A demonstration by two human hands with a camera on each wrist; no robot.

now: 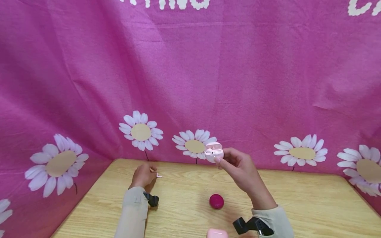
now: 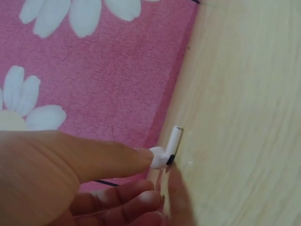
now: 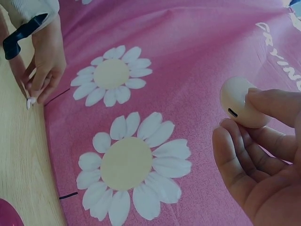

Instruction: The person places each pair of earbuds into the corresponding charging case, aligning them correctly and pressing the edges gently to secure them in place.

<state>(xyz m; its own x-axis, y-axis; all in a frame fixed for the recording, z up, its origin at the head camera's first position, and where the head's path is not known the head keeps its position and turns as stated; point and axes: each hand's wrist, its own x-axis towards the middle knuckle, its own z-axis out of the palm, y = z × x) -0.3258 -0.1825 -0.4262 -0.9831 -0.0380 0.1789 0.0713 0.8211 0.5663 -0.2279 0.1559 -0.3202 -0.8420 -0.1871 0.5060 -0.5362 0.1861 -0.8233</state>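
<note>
At the far left of the table, my left hand has its fingertips on a small white earbud. The left wrist view shows the thumb against the round head of the earbud, its stem pointing away; the fingers behind are partly hidden. My right hand holds up a pale pink earbud case between thumb and fingers, above the table's back edge. Its lid stands raised, and a small dark spot shows inside. From the right wrist, only the rounded outside of the case with a dark slot shows.
A glossy magenta round case lies mid-table, in front of the right hand. Nearer, a light pink case is cut off by the frame's lower edge. Behind the wooden table hangs a magenta cloth with white daisies.
</note>
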